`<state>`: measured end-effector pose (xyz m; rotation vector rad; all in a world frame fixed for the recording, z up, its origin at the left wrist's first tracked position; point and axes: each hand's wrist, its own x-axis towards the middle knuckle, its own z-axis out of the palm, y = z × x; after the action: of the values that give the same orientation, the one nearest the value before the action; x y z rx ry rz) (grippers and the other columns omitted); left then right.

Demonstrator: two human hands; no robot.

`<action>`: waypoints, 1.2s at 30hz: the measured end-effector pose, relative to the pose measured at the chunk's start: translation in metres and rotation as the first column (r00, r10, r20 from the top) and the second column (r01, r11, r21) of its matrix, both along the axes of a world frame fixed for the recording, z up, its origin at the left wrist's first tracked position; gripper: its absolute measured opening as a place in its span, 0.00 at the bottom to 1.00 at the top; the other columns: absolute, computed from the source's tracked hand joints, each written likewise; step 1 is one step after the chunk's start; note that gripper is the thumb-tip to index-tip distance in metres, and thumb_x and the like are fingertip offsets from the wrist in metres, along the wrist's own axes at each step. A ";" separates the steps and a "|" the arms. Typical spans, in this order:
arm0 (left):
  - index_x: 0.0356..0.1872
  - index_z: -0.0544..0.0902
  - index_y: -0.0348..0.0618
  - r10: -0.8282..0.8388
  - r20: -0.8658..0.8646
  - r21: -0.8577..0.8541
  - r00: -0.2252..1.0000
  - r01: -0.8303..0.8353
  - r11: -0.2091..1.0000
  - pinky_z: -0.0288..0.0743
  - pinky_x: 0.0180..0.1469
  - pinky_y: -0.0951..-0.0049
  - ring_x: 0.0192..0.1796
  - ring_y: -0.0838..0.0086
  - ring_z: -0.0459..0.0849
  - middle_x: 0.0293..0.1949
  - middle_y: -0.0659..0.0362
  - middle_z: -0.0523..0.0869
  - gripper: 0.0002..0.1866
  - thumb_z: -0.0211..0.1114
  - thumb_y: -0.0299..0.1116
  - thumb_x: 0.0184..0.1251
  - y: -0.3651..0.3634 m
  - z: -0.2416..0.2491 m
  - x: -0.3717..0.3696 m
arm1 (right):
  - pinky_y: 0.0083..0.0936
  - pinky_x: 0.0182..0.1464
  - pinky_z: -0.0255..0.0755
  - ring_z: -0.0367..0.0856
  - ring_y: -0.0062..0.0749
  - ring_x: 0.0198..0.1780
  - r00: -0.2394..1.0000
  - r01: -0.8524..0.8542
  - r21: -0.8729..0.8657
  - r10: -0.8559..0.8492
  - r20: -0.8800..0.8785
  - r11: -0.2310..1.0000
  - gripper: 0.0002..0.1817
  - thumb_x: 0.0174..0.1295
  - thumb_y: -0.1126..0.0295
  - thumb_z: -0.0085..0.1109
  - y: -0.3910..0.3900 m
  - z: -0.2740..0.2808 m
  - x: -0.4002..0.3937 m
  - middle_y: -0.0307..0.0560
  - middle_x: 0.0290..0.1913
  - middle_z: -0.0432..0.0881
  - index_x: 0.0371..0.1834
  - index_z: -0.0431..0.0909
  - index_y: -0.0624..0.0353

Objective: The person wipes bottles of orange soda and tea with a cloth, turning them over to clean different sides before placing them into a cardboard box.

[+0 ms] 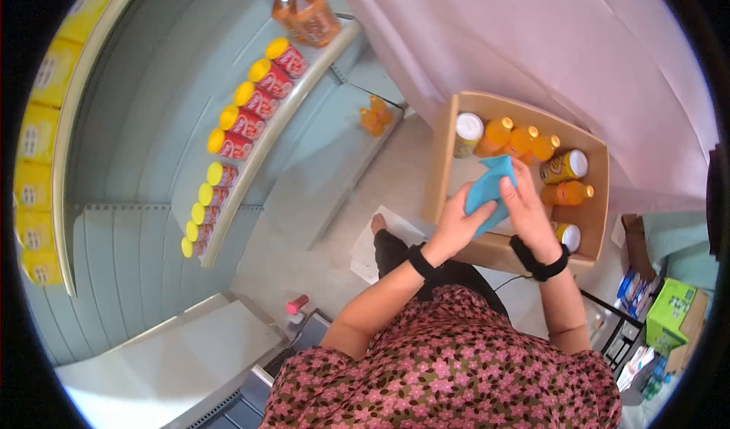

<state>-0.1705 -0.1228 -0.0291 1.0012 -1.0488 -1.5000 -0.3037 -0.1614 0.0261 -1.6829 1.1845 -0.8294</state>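
Shows left hand [455,224] and right hand [528,215] together, both closed around a blue cloth [488,191] over a cardboard box [442,170]. Just beyond the hands, includes orange bottles [497,134] inside the box; well to the left, red jars [261,102] with yellow lids. Appears mid-handling, perhaps folding the cloth; next seems to call for steady two-handed control.

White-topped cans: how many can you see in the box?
3: a can in the far left corner of the box, another can by the right wall, a third can in the near right corner. The left hand or right hand may hide more.
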 end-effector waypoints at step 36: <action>0.69 0.49 0.45 0.254 0.003 0.479 0.967 -0.224 0.849 0.49 0.64 0.51 0.69 0.65 0.50 0.69 0.55 0.52 0.39 0.36 0.64 0.65 -0.248 -0.407 0.305 | 0.36 0.61 0.58 0.62 0.51 0.58 0.923 0.356 -0.254 -0.380 -0.054 0.899 0.12 0.55 0.66 0.57 -0.264 -0.494 0.342 0.52 0.58 0.65 0.43 0.81 0.46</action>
<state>0.1344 -0.3711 -0.4359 1.3643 -0.4856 -1.5990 0.0379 -0.4257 -0.4677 -1.7339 1.5571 -1.1706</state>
